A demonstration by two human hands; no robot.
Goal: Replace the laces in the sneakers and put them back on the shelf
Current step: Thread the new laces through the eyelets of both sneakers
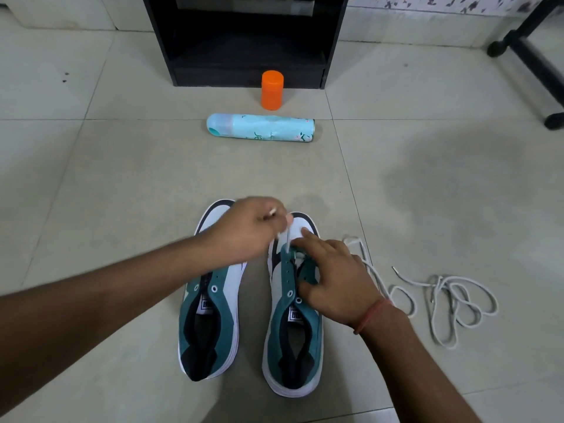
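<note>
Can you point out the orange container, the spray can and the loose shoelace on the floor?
orange container [272, 90], head view, middle of its upright body.
spray can [268, 128], head view, middle of its side as it lies flat.
loose shoelace [457, 296], head view, its tangled loops.

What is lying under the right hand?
The right hand rests on the right sneaker, covering its outer eyelets and part of the tongue. A white lace emerges beside it; what lies beneath is hidden.
</note>
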